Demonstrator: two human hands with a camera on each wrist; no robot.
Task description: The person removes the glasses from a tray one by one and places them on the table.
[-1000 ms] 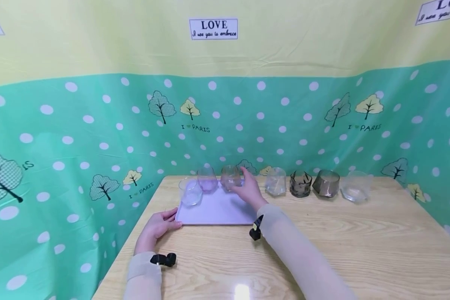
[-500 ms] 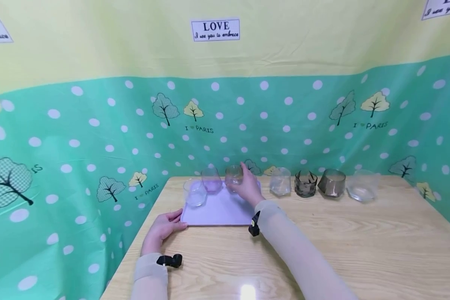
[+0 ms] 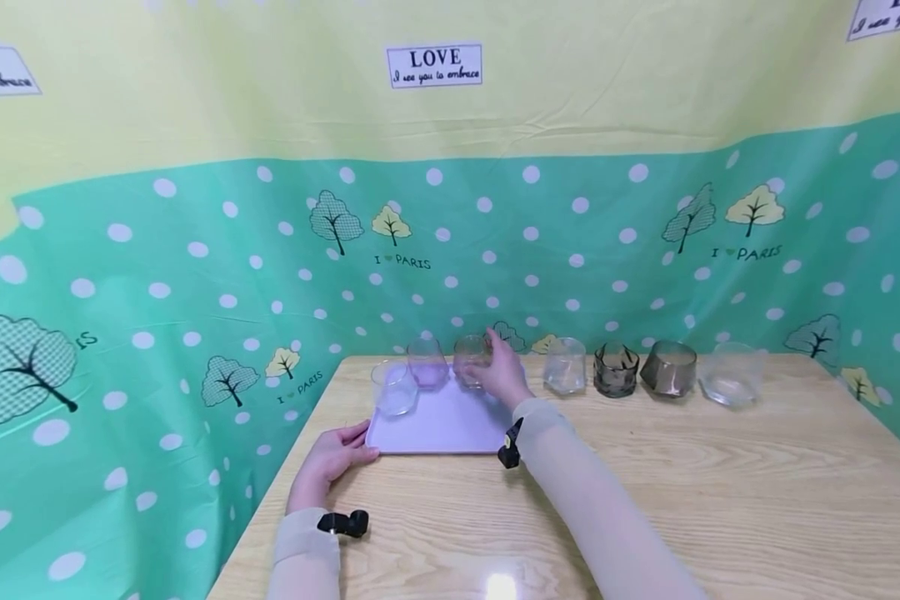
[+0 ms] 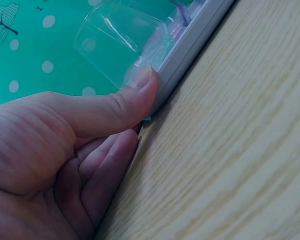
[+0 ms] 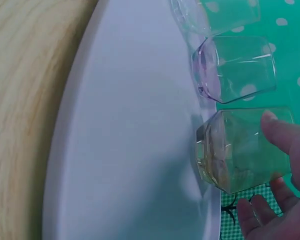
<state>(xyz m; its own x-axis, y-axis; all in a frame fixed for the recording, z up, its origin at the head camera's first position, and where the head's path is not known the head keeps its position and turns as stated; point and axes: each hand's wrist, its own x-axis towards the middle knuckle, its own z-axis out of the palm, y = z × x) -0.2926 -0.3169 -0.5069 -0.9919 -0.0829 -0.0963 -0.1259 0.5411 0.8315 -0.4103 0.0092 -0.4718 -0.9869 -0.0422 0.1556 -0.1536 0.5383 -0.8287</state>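
Note:
In the head view my left hand (image 3: 333, 458) holds the near left corner of a pale lilac tray (image 3: 442, 429). The left wrist view shows its thumb (image 4: 125, 102) against the tray's rim, fingers curled below. With thumb and fingers on either side, my right hand (image 3: 506, 375) grips a faceted amber-tinted drinking glass (image 5: 245, 155) at the tray's far side. That glass stands upright, its base at the tray surface. To its left are a purple-tinted glass (image 3: 427, 371) and, nearer the left edge, a clear glass (image 3: 395, 392), both on the tray.
Right of the tray, a row lines the back of the wooden table (image 3: 720, 500): a clear glass (image 3: 565, 367), a dark wavy glass (image 3: 616, 371), a smoky faceted glass (image 3: 669, 369) and a wide clear glass (image 3: 731, 377). A green dotted curtain (image 3: 390, 292) hangs close behind.
The head view has shifted a little, moving everything slightly rightward in it. Both hands keep their places at the tray corner and the amber-tinted glass; that glass sits marginally closer to the purple-tinted one.

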